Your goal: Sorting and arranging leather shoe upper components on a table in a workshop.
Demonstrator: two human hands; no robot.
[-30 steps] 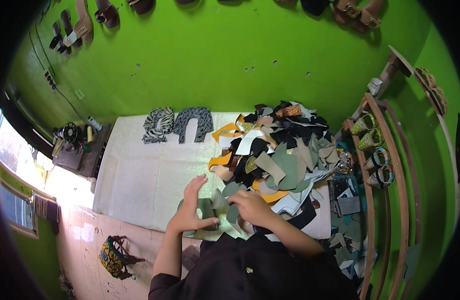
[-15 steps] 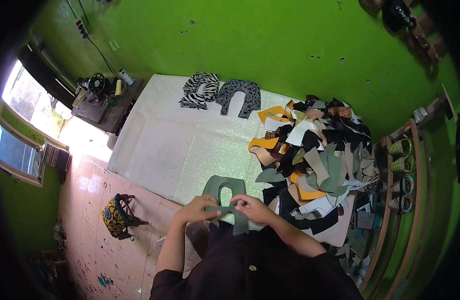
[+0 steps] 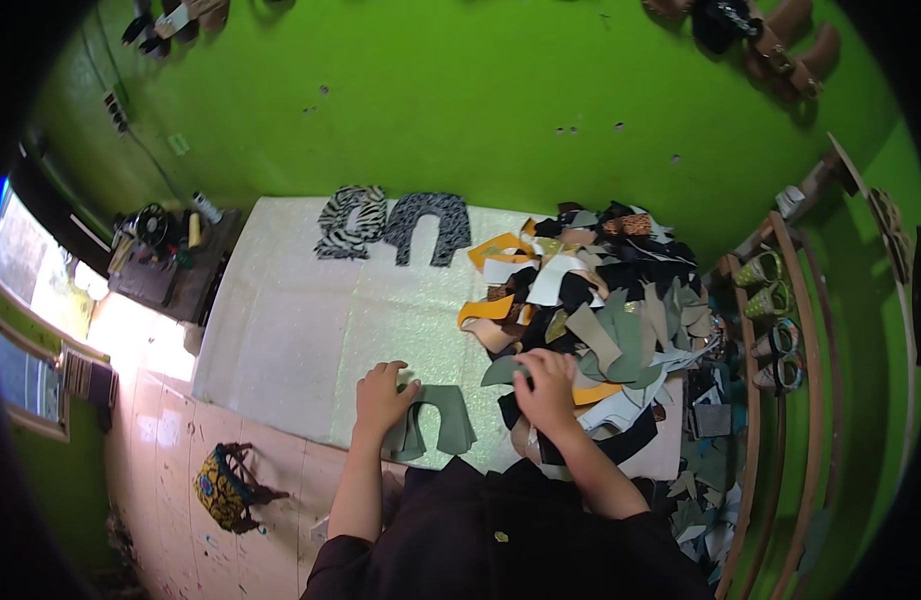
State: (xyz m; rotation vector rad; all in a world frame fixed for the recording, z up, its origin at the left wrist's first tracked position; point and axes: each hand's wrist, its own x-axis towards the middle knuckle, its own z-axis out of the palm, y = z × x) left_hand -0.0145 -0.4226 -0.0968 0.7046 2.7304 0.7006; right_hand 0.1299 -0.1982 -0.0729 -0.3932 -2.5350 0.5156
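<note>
A green U-shaped cut piece (image 3: 447, 400) lies at the near edge of the table, its two legs toward me. Another green layer shows along its left leg. My left hand (image 3: 383, 402) is at the piece's upper left side, fingers apart and bent over the table, the thumb close to its edge. My right hand (image 3: 548, 388) hovers at the near left side of the scrap pile (image 3: 620, 300), fingers spread and slightly curled. Nothing shows in its grasp. A dark green scrap (image 3: 500, 373) lies just left of its fingertips.
Two U-shaped stacks, one zebra-striped (image 3: 352, 222) and one black-and-grey (image 3: 428, 225), lie by the wall on the table (image 3: 290, 300). Left stands a sewing machine (image 3: 152, 228); a patterned stool (image 3: 225, 488) is on the floor. A wooden rack (image 3: 802, 380) with sandals stands right.
My hands have parted: the right moved right to the scraps, the left stayed by the U-shaped piece. The green strip they held is gone from them. The view has shifted.
</note>
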